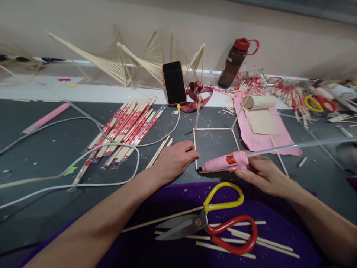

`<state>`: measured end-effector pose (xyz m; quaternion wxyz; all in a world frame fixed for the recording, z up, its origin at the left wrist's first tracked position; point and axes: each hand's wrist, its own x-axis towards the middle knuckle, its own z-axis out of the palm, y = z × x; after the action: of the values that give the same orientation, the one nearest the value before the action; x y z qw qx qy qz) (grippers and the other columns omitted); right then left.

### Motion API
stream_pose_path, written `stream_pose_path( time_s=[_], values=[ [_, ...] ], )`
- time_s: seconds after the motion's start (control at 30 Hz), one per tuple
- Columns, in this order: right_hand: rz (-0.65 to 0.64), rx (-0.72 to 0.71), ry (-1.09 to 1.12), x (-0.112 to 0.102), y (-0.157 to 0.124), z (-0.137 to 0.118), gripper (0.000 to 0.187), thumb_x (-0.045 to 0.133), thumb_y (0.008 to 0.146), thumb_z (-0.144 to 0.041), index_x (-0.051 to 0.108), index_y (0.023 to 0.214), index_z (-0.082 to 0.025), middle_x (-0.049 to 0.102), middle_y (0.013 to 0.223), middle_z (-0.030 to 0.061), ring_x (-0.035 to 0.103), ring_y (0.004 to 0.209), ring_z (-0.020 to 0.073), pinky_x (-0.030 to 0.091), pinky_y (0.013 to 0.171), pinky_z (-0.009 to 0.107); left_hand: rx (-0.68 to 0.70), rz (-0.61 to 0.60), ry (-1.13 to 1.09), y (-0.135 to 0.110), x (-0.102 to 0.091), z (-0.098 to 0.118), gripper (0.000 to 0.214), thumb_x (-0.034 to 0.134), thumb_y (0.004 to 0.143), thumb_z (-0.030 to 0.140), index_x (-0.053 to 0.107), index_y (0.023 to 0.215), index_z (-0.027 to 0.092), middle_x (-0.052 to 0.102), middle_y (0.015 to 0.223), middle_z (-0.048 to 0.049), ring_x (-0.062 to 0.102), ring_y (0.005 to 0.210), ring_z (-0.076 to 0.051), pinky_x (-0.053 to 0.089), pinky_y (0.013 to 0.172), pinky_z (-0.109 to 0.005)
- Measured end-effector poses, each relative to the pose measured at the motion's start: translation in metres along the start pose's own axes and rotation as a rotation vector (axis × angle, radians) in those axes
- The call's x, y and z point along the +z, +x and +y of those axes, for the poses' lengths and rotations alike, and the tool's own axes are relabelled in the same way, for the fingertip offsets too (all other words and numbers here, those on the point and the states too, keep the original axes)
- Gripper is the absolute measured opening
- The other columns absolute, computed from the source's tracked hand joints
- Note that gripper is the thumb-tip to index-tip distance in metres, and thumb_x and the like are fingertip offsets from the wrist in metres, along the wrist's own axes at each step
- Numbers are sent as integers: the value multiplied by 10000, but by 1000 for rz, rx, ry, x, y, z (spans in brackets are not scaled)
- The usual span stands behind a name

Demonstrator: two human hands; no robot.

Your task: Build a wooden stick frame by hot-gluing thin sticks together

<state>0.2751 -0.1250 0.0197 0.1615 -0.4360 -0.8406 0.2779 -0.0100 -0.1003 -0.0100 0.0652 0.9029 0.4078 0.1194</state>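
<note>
"Grasped in my right hand (pixel 263 175), a pink glue gun (pixel 223 163) aims its dark nozzle at the near left corner of a square stick frame (pixel 213 129)."

"And your left hand?"

"Fingers curled, my left hand (pixel 176 159) touches the frame's left side; whether it pinches that stick or only presses it, I cannot tell."

"Where does the frame lie?"

"On a dark grey table (pixel 214 146), between my hands, a thin stick rising from each of its two far corners."

"What is close by?"

"On the near side of the frame, scissors (pixel 205 222) with one yellow and one red handle rest over a purple cloth (pixel 181 190), blades apart, among loose sticks (pixel 223 249). Right of the frame, a pink sheet (pixel 287 145) lies under partly rolled brown paper (pixel 262 121)."

"Farther out?"

"Left of the frame, red-banded wrapped sticks (pixel 122 132) lie in a pile, a white cable (pixel 111 184) looping past. Beyond the frame, a dark-screened phone (pixel 174 82) is propped up beside a red lanyard (pixel 206 99). Fan-like stick structures (pixel 153 56) stand beyond the frame to its left; a red-lidded bottle (pixel 232 65) stands beyond it to its right."
</note>
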Motion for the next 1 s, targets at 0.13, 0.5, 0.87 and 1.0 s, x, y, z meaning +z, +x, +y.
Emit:
stream_pose_path(
  time_s=[0.13,0.5,0.87,1.0],
  values=[
    [35,94,158,-2,2,3,279,521,869,-410,564,740,-166,540,642,2,477,567,103,368,516,222,-2,-30,-8,0,-2,-1,247,399,919,253,634,988,283,585,997,-11,554,863,-123,385,655,-224],
    [102,206,918,-19,19,10,296,605,758,-286,544,1011,-145,598,687,2,534,528,96,374,453,199,16,-2,25,3,-2,-7,238,404,911,270,631,984,275,619,1004,-11,594,840,-132,434,632,-219],
    [163,165,1048,-23,25,14,286,590,761,-359,580,946,-141,644,719,23,531,473,79,379,405,177,20,27,18,4,-6,-8,280,384,909,303,657,972,295,644,997,-10,636,832,-125,483,645,-207],
    [189,188,1081,-26,25,17,223,587,743,-322,559,886,-153,639,677,14,532,477,85,378,418,177,28,38,24,5,-8,-6,284,388,904,320,665,955,289,648,981,-13,642,811,-131,486,622,-209]
  ],
)
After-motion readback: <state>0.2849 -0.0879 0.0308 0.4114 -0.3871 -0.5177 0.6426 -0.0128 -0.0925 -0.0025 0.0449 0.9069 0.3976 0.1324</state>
